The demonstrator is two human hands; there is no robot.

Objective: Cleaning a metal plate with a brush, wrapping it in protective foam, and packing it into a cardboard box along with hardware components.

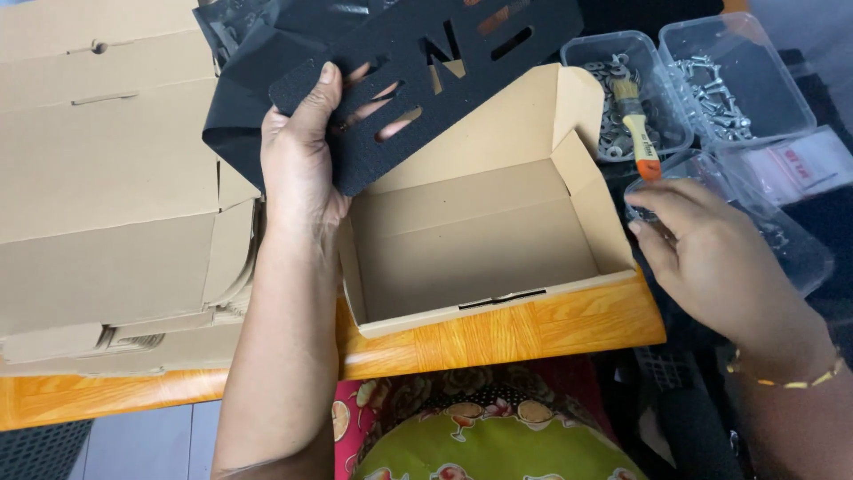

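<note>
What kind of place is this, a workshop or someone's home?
Probably a small packing bench, perhaps at home. An open carton sits on a wooden table beside stacked flat cartons, with tubs of screws and washers at hand.

Matt rough black plate (pixel 462 80), plain cardboard box (pixel 480 240)

Illumination even and bright, daylight-like, with soft shadows only. The open brown cardboard box (pixel 480 240) carries a mild shadow along its inner left wall. Faint glare on the clear plastic tubs (pixel 737 76) at upper right. The black textured cut-out plate (pixel 418 80) reads sharp; slight softness toward frame edges.
</note>
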